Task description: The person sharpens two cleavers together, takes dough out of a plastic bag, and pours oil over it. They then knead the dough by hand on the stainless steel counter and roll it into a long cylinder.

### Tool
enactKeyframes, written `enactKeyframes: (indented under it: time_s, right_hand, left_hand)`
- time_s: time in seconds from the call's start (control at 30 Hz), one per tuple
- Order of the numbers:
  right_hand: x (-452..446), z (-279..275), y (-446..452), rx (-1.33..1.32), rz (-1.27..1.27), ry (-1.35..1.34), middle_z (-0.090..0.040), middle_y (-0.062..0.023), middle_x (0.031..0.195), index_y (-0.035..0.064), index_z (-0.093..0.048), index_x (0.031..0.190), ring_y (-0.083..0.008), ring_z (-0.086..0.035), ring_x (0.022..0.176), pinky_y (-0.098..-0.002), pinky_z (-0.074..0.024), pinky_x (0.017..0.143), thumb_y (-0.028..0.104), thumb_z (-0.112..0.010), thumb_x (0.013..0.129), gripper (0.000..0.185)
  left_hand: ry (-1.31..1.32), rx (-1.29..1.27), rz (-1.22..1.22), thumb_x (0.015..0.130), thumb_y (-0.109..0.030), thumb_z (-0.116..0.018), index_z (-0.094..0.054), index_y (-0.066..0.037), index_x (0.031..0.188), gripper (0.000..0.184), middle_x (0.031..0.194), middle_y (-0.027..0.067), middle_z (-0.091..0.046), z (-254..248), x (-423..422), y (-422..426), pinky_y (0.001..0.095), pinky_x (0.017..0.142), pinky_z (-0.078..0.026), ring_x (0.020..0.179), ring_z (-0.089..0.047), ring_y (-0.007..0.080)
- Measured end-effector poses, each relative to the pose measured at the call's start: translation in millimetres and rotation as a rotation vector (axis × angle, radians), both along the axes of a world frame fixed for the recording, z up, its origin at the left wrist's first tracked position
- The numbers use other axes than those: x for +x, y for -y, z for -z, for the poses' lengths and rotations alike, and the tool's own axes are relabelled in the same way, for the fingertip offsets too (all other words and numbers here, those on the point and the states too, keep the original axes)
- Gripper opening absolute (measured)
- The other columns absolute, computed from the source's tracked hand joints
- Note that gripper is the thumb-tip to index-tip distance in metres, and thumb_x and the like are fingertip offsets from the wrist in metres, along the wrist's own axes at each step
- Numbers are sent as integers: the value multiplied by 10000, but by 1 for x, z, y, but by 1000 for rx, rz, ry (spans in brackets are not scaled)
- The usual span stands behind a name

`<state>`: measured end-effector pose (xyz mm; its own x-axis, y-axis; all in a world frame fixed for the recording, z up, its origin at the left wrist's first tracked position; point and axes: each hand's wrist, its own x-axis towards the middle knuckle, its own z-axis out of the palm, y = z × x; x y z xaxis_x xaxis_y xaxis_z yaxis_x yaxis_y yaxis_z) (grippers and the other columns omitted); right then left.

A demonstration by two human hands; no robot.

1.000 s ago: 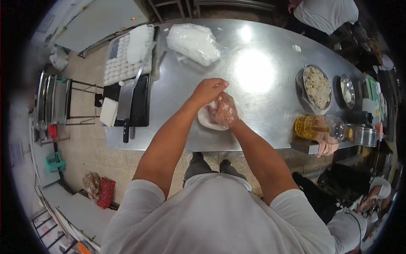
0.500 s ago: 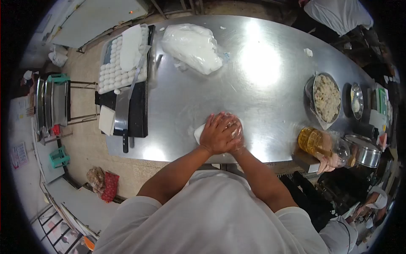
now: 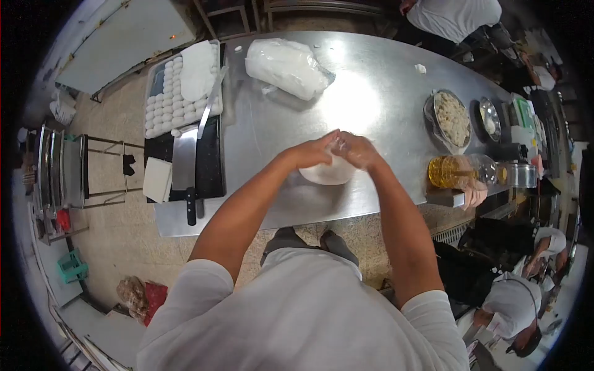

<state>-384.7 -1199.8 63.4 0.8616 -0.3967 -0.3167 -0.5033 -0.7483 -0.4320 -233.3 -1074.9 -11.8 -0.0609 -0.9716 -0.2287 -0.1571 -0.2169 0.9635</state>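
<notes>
Meeting at the far edge of the dough point(image 3: 327, 174): left hand point(image 3: 312, 154) and right hand point(image 3: 360, 152), fingers curved, pinch too blurred to tell. Dough: table point(image 3: 260, 130), near middle. Left: knife point(image 3: 185, 159); right: oil point(image 3: 447, 172).

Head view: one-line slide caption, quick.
Left hand and right hand at the far edge of white dough on a steel table, dough balls and an oil bottle nearby.

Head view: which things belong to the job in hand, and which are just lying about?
Seemingly in the job:
- white doughy lump
- left hand and right hand, both at it
- steel table beneath

Apparently just lying about:
- black-handled knife
- red bag
- green stool

Unclear: plastic-wrapped white bundle
</notes>
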Motion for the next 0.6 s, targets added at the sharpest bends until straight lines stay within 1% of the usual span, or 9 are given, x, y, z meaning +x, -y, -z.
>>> enactKeyframes:
  time_s: [0.07, 0.13, 0.17, 0.27, 0.33, 0.4, 0.47, 0.53, 0.6]
  right_hand:
    - [-10, -20, -2, 564, 185, -49, -715, -132, 1024, 35, -681, 1121, -240, -677, 1004, -369, -522, 900, 339, -645, 923, 364]
    - [-43, 20, 9, 682, 166, 13, -707, -99, 1088, 35, -665, 1156, -183, -657, 993, -353, -518, 888, 377, -686, 907, 423]
    - [-61, 22, 7, 932, 300, 248, -699, -90, 1105, 34, -653, 1188, -191, -650, 988, -352, -514, 899, 424, -700, 902, 486]
    - [-77, -4, 13, 1290, 144, 621, -674, -95, 1176, 30, -606, 1292, -223, -642, 1071, -358, -509, 956, 530, -657, 941, 614]
    - [-83, -13, -9, 1038, 485, 378, -660, -112, 1189, 33, -594, 1328, -255, -635, 1104, -360, -500, 992, 536, -622, 965, 621]
    - [-75, -6, -34, 1266, 457, 211, -627, -128, 1282, 54, -588, 1354, -266, -596, 1187, -385, -467, 1043, 532, -641, 942, 632]
    - [-60, 42, -80, 212, 56, 36, -655, -151, 1268, 92, -632, 1308, -320, -631, 1169, -416, -485, 1027, 462, -614, 950, 515]
    - [-55, 36, -132, -58, 240, 314, -653, -157, 1266, 104, -631, 1298, -376, -623, 1159, -451, -476, 1032, 424, -724, 849, 559]
    - [-60, 53, -149, -208, 248, 462, -643, -156, 1273, 102, -627, 1306, -412, -599, 1183, -511, -442, 1062, 425, -734, 844, 574]
  left_hand:
    - [86, -127, 93, 766, -257, -749, -352, -58, 1550, 901, 1410, 216, -557, -37, -7, -9, 347, 1078, -432, 1297, -542, 331]
    - [766, 42, 232, 719, -283, -814, -566, -86, 1382, 735, 1255, 186, -621, -35, -22, -4, 430, 985, -498, 1157, -617, 345]
    - [809, -98, 303, 685, -370, -864, -692, -77, 1134, 564, 1152, 171, -611, -53, -28, -5, 452, 955, -498, 1085, -610, 367]
    - [551, -106, 265, 695, -384, -864, -698, -117, 1151, 554, 1145, 157, -620, -81, -42, -19, 439, 930, -502, 1059, -624, 364]
    - [408, -125, 232, 700, -400, -865, -681, -107, 1213, 618, 1133, 165, -623, -65, -50, -43, 447, 938, -495, 1080, -618, 363]
    - [253, -199, -130, 708, -385, -864, -616, -84, 1332, 736, 1180, 177, -599, -22, -74, -69, 464, 977, -485, 1101, -607, 366]
    - [358, -203, -179, 727, -337, -858, -529, -47, 1423, 823, 1355, 200, -537, 0, -86, -96, 436, 1073, -443, 1255, -539, 383]
    - [802, -417, -302, 765, -252, -830, -600, -40, 1342, 656, 1410, 235, -516, 8, -83, -107, 449, 1162, -372, 1300, -525, 402]
    - [521, -308, -392, 817, -227, -767, -574, -45, 1375, 617, 1492, 215, -450, 18, -66, -126, 456, 1185, -334, 1392, -423, 380]
